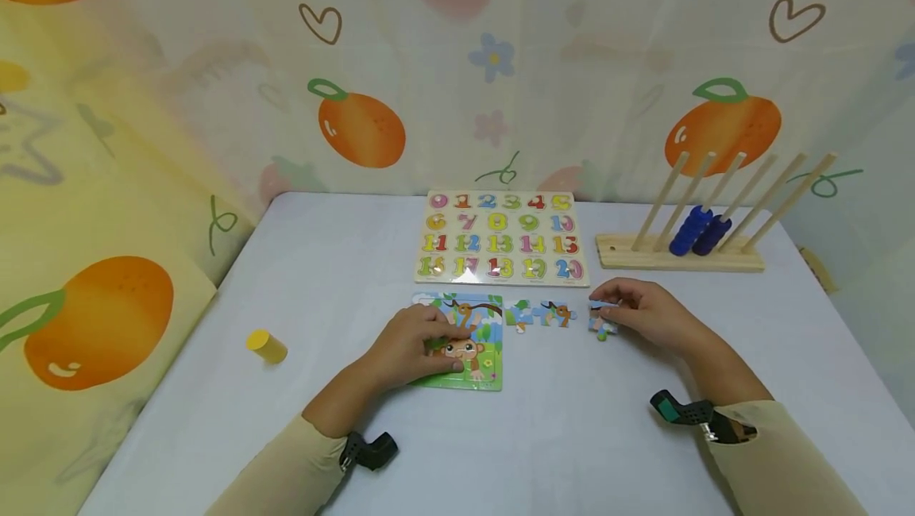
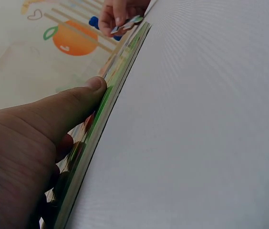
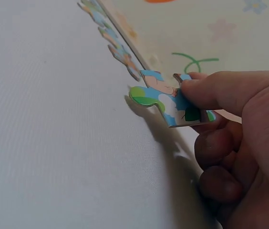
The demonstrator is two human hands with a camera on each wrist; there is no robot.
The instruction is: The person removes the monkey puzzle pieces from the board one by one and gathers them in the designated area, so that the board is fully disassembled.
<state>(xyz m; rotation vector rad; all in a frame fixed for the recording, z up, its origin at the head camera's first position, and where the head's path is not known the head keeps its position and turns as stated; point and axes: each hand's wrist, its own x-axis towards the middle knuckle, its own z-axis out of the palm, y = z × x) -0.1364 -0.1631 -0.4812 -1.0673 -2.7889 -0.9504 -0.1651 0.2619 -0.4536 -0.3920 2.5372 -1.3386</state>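
My left hand [image 1: 409, 343] rests on a monkey jigsaw puzzle [image 1: 488, 377] that lies flat on the table. Its thumb [image 2: 89, 93] is at the puzzle's near edge, the other fingers over the picture, covering its left part. Between thumb and fingers my right hand [image 1: 652, 313] pinches a jigsaw piece [image 3: 165, 102] with blue, green and skin-toned print. That piece is held just above the cloth. Two loose jigsaw pieces, one with green leaves [image 1: 519, 313] and one with a brown animal [image 1: 555, 314], lie in a row between the puzzle and my right hand.
Behind the puzzle lies a number board [image 1: 500, 238] with figures 0 to 20. A wooden peg stand [image 1: 679, 259] with blue beads stands at the back right. On the left a yellow cylinder [image 1: 268, 347] sits on the white table [image 1: 543, 437]. A printed curtain [image 1: 443, 63] hangs behind.
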